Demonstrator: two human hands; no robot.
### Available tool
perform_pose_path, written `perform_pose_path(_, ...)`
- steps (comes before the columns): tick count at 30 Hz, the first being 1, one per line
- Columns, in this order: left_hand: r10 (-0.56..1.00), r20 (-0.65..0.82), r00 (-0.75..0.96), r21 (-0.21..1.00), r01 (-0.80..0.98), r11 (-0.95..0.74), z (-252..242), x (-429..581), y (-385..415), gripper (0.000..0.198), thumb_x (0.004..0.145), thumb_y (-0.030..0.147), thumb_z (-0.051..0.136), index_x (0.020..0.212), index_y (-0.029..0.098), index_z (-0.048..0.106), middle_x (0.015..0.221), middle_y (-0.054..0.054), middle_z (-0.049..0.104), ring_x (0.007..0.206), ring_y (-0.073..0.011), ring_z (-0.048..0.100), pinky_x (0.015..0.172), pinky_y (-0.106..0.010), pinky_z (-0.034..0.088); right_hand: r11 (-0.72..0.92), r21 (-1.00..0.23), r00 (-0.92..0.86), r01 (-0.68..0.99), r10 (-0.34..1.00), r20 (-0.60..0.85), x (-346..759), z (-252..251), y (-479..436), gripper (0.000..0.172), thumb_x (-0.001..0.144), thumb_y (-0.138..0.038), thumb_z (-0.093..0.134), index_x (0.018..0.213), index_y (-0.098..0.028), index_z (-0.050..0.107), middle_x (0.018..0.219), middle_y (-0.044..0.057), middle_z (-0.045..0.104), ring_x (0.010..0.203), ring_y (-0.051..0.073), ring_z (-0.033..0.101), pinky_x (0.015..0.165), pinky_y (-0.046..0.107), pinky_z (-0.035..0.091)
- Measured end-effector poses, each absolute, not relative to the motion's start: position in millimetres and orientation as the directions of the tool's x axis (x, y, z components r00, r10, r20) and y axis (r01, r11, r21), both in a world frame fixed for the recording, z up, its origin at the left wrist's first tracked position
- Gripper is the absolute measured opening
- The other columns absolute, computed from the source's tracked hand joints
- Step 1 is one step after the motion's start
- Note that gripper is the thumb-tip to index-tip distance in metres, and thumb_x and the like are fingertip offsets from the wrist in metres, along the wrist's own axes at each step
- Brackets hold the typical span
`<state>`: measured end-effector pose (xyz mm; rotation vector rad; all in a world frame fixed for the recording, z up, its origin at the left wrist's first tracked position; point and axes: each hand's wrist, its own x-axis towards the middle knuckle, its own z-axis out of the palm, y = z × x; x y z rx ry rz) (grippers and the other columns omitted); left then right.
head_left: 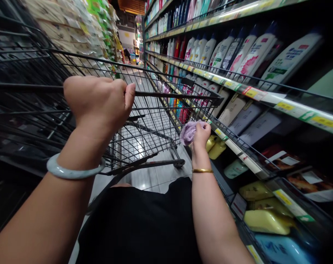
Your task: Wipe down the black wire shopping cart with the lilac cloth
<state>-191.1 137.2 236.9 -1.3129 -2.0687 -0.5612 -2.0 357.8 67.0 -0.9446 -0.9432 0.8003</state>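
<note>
My left hand (99, 97) is wrapped round the dark handle bar of a black wire shopping cart (144, 128). A pale stone bangle (73, 172) circles that wrist. Lower and to the right, my right hand (201, 135) is closed on a crumpled light purple cloth (188, 132), which bunches out to the left of the fingers. A gold bangle (202, 171) sits on the right wrist. The right hand is beside the cart's near right corner, close to the edge of a lower shelf. The wire basket shows the tiled floor through its mesh.
Along the right runs a shelf rack (218, 79) with white shampoo bottles (257, 55) on it. Yellow bottles (265, 220) lie on the lower shelves. Stacked packages (73, 29) rise at the left. The tiled aisle floor (139, 146) stretches ahead between them.
</note>
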Motion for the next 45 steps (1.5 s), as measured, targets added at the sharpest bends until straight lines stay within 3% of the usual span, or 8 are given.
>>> perform_pose_path(6, 0.645, 0.692, -0.325, -0.043, 0.873, 0.486, 236, -188, 138, 0.08, 0.102, 0.061, 0.006, 0.104, 0.021, 0.075, 0.094, -0.017, 0.071, 0.088, -0.0344, 0.06, 0.075, -0.043, 0.021, 0.603, -0.783, 0.144, -0.153, 0.797, 0.586, -37, 86, 318, 0.019, 0.082, -0.033, 0.064, 0.096, -0.023, 0.06, 0.095, -0.002, 0.065, 0.088, 0.013, 0.064, 0.089, 0.03, 0.053)
perform_pose_path(13, 0.663, 0.68, -0.313, 0.022, 0.913, 0.408, 236, -190, 136, 0.076, 0.102, 0.062, 0.011, 0.099, 0.019, 0.073, 0.092, -0.016, 0.068, 0.095, -0.0329, 0.06, 0.077, -0.045, 0.017, 0.309, -0.949, 0.355, -0.06, 0.895, 0.269, -4, 70, 359, 0.017, 0.077, -0.026, 0.057, 0.094, -0.022, 0.054, 0.091, -0.002, 0.06, 0.086, 0.015, 0.058, 0.095, 0.036, 0.051)
perform_pose_path(18, 0.614, 0.736, -0.285, -0.031, 0.892, 0.451, 234, -192, 138, 0.076, 0.104, 0.058, 0.01, 0.095, 0.018, 0.074, 0.088, -0.014, 0.07, 0.084, -0.0286, 0.059, 0.074, -0.042, 0.017, 0.329, -0.944, 0.282, 0.011, 0.905, 0.318, -25, 72, 335, 0.032, 0.078, -0.03, 0.063, 0.108, -0.021, 0.06, 0.109, 0.004, 0.064, 0.105, 0.02, 0.06, 0.108, 0.042, 0.047)
perform_pose_path(23, 0.643, 0.721, -0.257, -0.139, 0.856, 0.498, 232, -198, 141, 0.082, 0.101, 0.071, 0.012, 0.091, 0.017, 0.073, 0.082, -0.013, 0.068, 0.074, -0.0259, 0.054, 0.07, -0.039, 0.014, 0.365, -0.927, 0.237, 0.085, 0.897, 0.374, -49, 78, 301, 0.052, 0.078, -0.025, 0.067, 0.128, -0.019, 0.055, 0.138, 0.016, 0.05, 0.125, 0.024, 0.054, 0.117, 0.047, 0.042)
perform_pose_path(26, 0.653, 0.718, -0.241, -0.16, 0.856, 0.492, 233, -202, 142, 0.082, 0.097, 0.08, 0.017, 0.086, 0.019, 0.071, 0.077, -0.01, 0.064, 0.07, -0.0236, 0.05, 0.069, -0.038, 0.013, 0.388, -0.92, 0.267, 0.052, 0.883, 0.387, -58, 78, 285, 0.045, 0.082, -0.023, 0.064, 0.125, -0.019, 0.055, 0.138, 0.017, 0.048, 0.123, 0.025, 0.056, 0.116, 0.05, 0.044)
perform_pose_path(32, 0.67, 0.696, -0.256, -0.207, 0.823, 0.53, 236, -201, 141, 0.089, 0.097, 0.08, 0.01, 0.091, 0.018, 0.073, 0.078, -0.012, 0.064, 0.072, -0.027, 0.053, 0.067, -0.038, 0.015, 0.743, -0.669, 0.065, 0.027, 0.667, 0.742, -88, 75, 253, 0.02, 0.089, -0.018, 0.058, 0.108, -0.022, 0.063, 0.121, 0.011, 0.051, 0.117, 0.021, 0.057, 0.109, 0.043, 0.051)
perform_pose_path(40, 0.657, 0.704, -0.27, -0.138, 0.855, 0.499, 232, -205, 147, 0.09, 0.095, 0.084, 0.014, 0.092, 0.016, 0.073, 0.085, -0.012, 0.069, 0.08, -0.0273, 0.061, 0.073, -0.038, 0.023, 0.472, -0.881, 0.418, 0.042, 0.793, 0.444, -50, 84, 315, 0.022, 0.078, -0.012, 0.057, 0.098, -0.021, 0.058, 0.11, 0.006, 0.054, 0.1, 0.019, 0.06, 0.105, 0.046, 0.052)
perform_pose_path(45, 0.651, 0.695, -0.306, -0.065, 0.875, 0.481, 229, -208, 146, 0.092, 0.094, 0.086, 0.017, 0.099, 0.014, 0.074, 0.094, -0.015, 0.07, 0.096, -0.0344, 0.065, 0.087, -0.042, 0.034, 0.737, -0.672, 0.192, 0.076, 0.65, 0.735, -80, 81, 265, 0.015, 0.089, -0.015, 0.057, 0.1, -0.023, 0.062, 0.118, 0.009, 0.053, 0.107, 0.019, 0.06, 0.104, 0.043, 0.055)
